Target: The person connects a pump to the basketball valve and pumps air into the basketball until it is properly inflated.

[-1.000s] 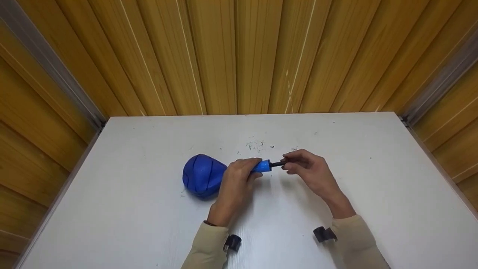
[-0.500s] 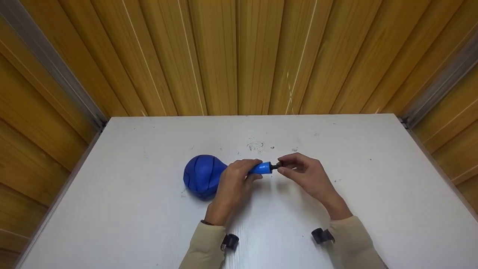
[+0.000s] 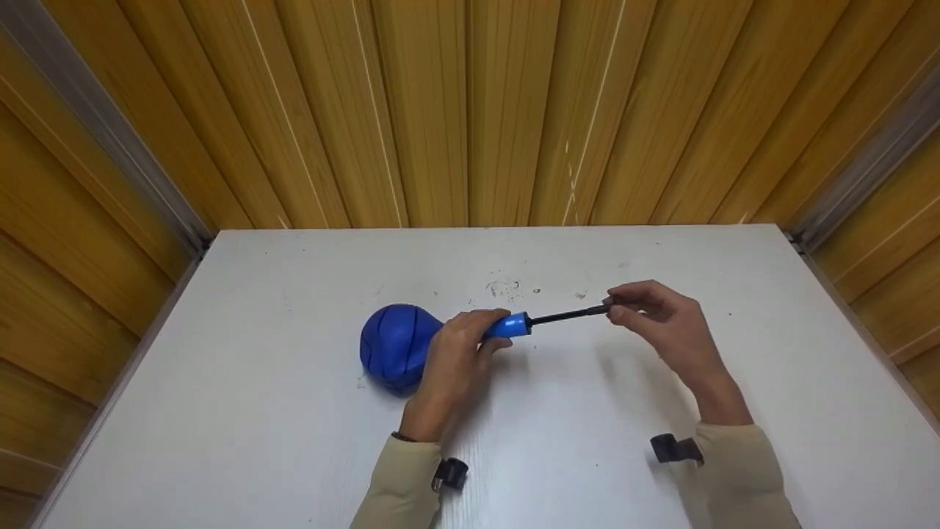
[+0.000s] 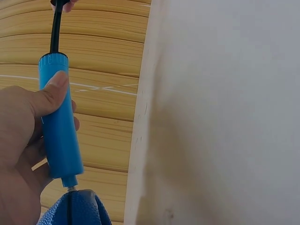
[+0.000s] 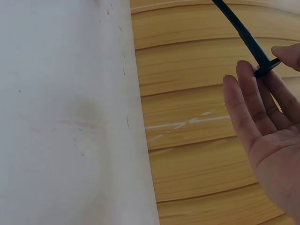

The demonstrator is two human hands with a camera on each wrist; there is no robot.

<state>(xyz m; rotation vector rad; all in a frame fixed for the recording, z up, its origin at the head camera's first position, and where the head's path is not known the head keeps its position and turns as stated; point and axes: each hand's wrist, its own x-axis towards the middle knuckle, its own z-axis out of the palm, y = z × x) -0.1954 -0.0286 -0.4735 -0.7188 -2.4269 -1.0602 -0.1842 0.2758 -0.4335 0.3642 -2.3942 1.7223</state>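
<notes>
My left hand (image 3: 455, 360) grips the blue barrel of a hand pump (image 4: 61, 131), thumb along its side. The pump's needle end goes into a blue ball (image 3: 396, 345) with black seams, which looks slack and pear-shaped toward the pump. Out of the barrel's other end runs a long black rod (image 3: 565, 317). My right hand (image 3: 668, 330) pinches the small black handle (image 5: 268, 68) at the rod's tip between thumb and fingers. In the right wrist view the other fingers extend beneath that handle.
A white table (image 3: 294, 455) with scuff marks lies under both hands. Wood-patterned panels (image 3: 470, 110) rise behind it and on both sides. A black wrist camera (image 3: 450, 474) sits by the left sleeve, another (image 3: 675, 448) by the right.
My right hand first pushed the pump's rod slightly inward, then drew it far out to the right, so much more rod shows. The left hand and the ball stay nearly in place.
</notes>
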